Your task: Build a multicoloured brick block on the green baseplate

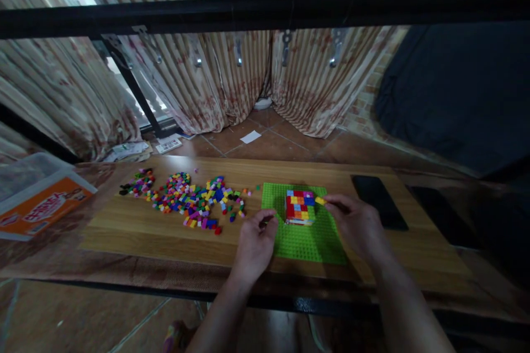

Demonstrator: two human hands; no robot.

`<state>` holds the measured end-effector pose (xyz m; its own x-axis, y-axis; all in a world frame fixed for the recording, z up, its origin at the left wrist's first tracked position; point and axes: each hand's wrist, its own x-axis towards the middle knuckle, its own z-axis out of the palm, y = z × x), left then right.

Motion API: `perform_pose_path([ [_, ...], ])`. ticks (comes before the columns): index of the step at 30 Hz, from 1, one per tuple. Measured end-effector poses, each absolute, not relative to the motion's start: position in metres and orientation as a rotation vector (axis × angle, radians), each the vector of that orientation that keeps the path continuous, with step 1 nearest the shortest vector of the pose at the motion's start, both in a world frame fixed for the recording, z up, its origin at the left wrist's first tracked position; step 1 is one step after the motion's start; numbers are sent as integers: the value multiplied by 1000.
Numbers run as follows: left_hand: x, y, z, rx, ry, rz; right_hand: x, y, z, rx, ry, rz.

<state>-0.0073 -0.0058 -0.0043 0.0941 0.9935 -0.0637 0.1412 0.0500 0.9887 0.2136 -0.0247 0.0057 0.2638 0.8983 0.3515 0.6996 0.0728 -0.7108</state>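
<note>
A small yellow brick (319,201) is pinched between the thumb and fingertips of my right hand (358,226), just right of a block built of bricks (298,207). Red, blue, yellow, orange and white pieces cover the top of this block, which stands on a green studded baseplate (314,245). My left hand (255,240) hovers by the plate's left edge with its fingers curled toward the thumb. Whether anything small sits between those fingers I cannot make out.
Many loose coloured bricks (194,198) lie scattered over the left part of the wooden table (165,242). A dark flat tablet-like slab (379,202) rests at the right. Beyond the left end is a clear plastic box with an orange label (49,207). A black bar (265,11) with hooks crosses above.
</note>
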Motion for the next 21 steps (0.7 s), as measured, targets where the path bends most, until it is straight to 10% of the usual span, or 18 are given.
perform_pose_path([
  [21,14,-16,2,1683,1268,904,194,-18,6,-1577,-1604,364],
])
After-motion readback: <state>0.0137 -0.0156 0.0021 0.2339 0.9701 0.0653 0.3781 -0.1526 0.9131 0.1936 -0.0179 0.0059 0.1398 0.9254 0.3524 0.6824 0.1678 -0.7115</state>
